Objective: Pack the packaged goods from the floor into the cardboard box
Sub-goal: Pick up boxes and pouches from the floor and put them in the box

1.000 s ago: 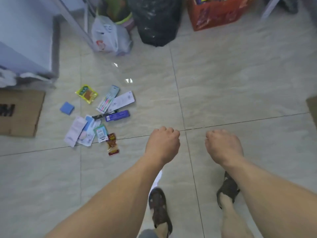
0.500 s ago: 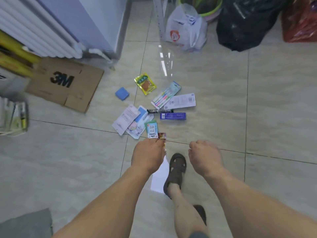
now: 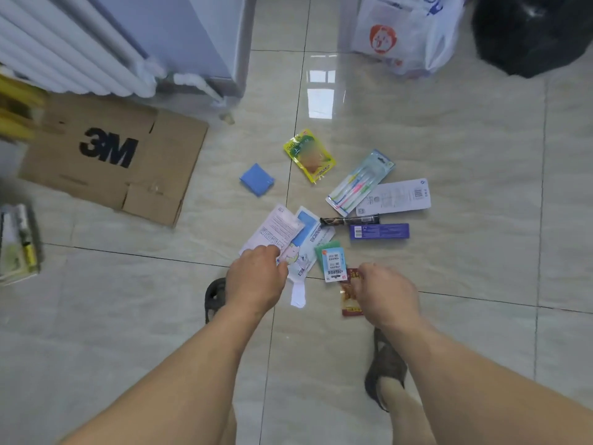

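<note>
Several packaged goods lie scattered on the tiled floor: a yellow snack packet (image 3: 309, 155), a toothbrush pack (image 3: 359, 183), a white card pack (image 3: 396, 197), a blue box (image 3: 378, 231), a blue square pad (image 3: 256, 179) and a green-white packet (image 3: 332, 263). My left hand (image 3: 256, 279) has curled fingers on the near corner of a pale pink packet (image 3: 276, 231). My right hand (image 3: 386, 293) is curled over a red snack packet (image 3: 348, 297). Neither grip is visible. A flattened 3M cardboard box (image 3: 112, 162) lies to the left.
A white radiator (image 3: 64, 46) and a pale cabinet (image 3: 199, 36) stand at the back left. A white plastic bag (image 3: 404, 33) and a black bag (image 3: 532, 33) sit at the back right. My sandalled feet (image 3: 385, 370) are just behind the hands. Stacked items (image 3: 17, 245) sit at the far left.
The view has moved closer to the pile and swung left. Both hands have come down from above the floor onto the nearest packets.
</note>
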